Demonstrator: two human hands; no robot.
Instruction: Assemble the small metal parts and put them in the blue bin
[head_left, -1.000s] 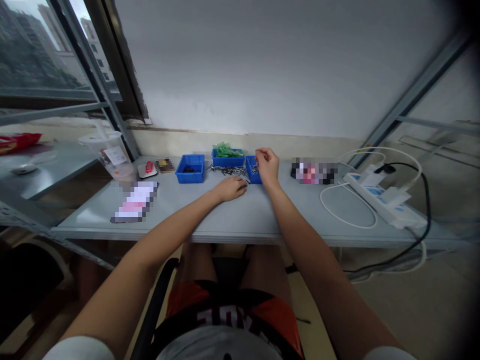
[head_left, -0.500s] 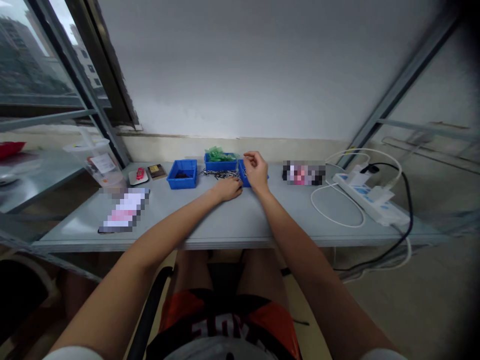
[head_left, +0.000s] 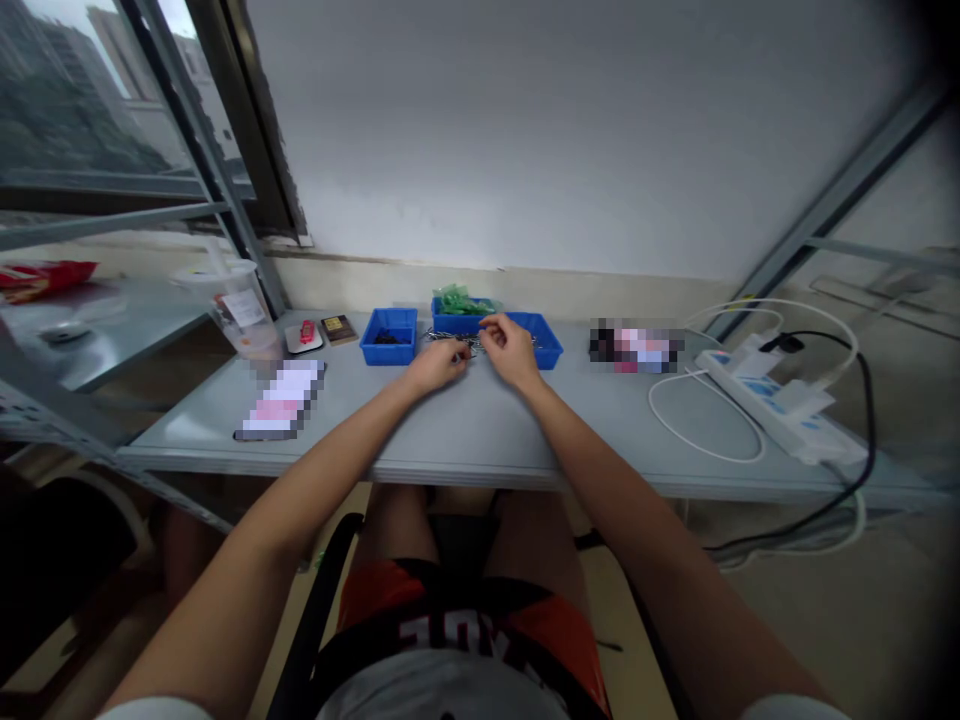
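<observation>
My left hand [head_left: 441, 364] rests low on the desk with curled, closed fingers at the near edge of a pile of thin metal pieces [head_left: 444, 336]. Whatever it pinches is too small to make out. Just to its right, my right hand [head_left: 511, 350] is held with loosely bent fingers apart, and nothing shows in them. It partly covers the right blue bin [head_left: 550, 352], which has small pieces inside. The left blue bin [head_left: 390, 351] holds small dark pieces. Behind the pile, green plastic packets [head_left: 461, 299] fill the back blue bin [head_left: 454, 320].
On the left are a phone [head_left: 281, 402], a lidded drink cup [head_left: 247, 325], a small white dish [head_left: 303, 342] with a red item and a dark small box [head_left: 339, 329]. To the right lie a blurred-out object [head_left: 636, 347], white cables and a power strip [head_left: 780, 405].
My right hand has come down and left from over the right bin, towards the pile. My left hand has drawn slightly back, its fingers more curled. The view has shifted left.
</observation>
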